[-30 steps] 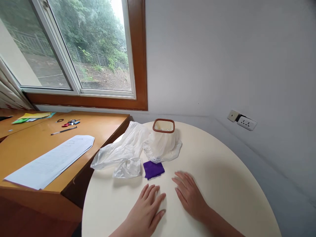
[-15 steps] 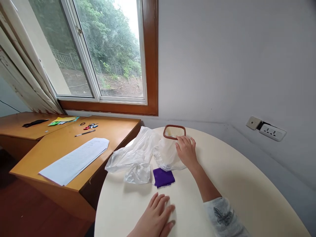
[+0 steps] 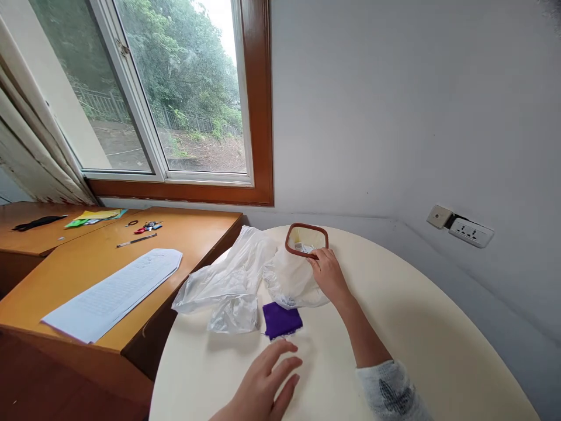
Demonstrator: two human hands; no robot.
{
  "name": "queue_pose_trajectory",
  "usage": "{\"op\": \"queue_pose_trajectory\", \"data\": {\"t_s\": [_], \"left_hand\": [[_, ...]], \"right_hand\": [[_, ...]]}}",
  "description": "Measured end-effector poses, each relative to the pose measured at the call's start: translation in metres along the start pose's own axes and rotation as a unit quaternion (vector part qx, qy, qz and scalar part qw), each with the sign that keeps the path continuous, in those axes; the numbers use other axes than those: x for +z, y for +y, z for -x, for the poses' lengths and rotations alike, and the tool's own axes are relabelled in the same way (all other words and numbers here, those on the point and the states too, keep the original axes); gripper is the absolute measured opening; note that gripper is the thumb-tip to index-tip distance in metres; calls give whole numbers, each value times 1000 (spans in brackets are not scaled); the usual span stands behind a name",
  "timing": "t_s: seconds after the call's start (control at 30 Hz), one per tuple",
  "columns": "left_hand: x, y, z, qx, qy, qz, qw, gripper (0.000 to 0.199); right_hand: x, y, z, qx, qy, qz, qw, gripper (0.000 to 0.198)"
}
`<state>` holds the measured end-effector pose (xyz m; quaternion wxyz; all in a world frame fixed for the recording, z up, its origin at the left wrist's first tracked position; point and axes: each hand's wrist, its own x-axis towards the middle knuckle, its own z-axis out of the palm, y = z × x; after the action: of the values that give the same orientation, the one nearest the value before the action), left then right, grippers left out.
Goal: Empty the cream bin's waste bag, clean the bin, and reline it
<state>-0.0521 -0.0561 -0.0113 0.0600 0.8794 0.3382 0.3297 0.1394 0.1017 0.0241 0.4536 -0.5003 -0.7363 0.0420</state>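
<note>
Small bin (image 3: 306, 241), brown rim, lined with a white plastic bag (image 3: 291, 279): far side of the round counter (image 3: 416, 327). Right hand (image 3: 328, 273): fingers curled, gripping the rim's near edge. Left hand (image 3: 263, 389): fingers loosely spread, just above the counter. Purple cloth (image 3: 282, 320): flat, between left hand and bin. Loose clear bag (image 3: 228, 280): left of the bin.

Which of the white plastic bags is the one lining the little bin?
The white plastic bag draped around the small brown-rimmed bin, under the right hand. The other clear plastic bag lies crumpled flat on the round table.
</note>
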Motion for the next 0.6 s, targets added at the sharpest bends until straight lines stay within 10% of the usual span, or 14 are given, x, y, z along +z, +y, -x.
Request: {"op": "queue_pose_trajectory", "data": {"t_s": [0.3,0.47,0.6], "left_hand": [[-49,-48,-96,-157,197,31,967,67],[-69,-76,-120,-249,77,127,957,99],[-76,-76,-118,-198,20,211,957,104]], "right_hand": [[-43,-29,-5,12,-65,-52,996,9],[-73,-59,-1,4,-99,-98,990,8],[-89,-70,2,-18,-118,-123,985,6]]}}
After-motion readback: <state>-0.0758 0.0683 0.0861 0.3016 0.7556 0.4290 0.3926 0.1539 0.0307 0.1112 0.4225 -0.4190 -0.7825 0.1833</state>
